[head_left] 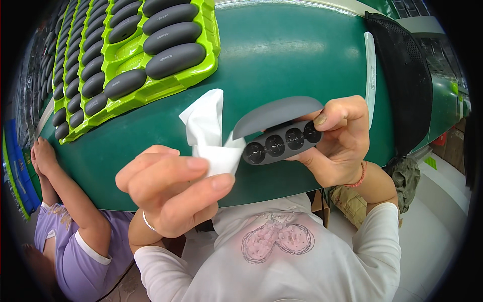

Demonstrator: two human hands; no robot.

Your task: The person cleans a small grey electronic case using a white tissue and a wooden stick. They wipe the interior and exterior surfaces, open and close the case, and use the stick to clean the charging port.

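In my right hand (344, 143) is a dark grey oval case (282, 111), gripped at its right end between thumb and fingers. Its rounded lid is raised, and a row of several glossy black round hollows faces me. My left hand (173, 189) pinches a crumpled white cloth (209, 123) between thumb and fingers. One edge of the cloth meets the left end of the case; whether it presses on it I cannot tell. Both hands are above the green table mat (282, 50).
A bright green tray (214, 53) with rows of closed grey cases (176, 60) stands at the far left. Along the right lie a pale strip (371, 75) and a black mesh-like item (405, 80). At the left, a co-worker in a purple top (83, 251) rests a hand by the table edge.
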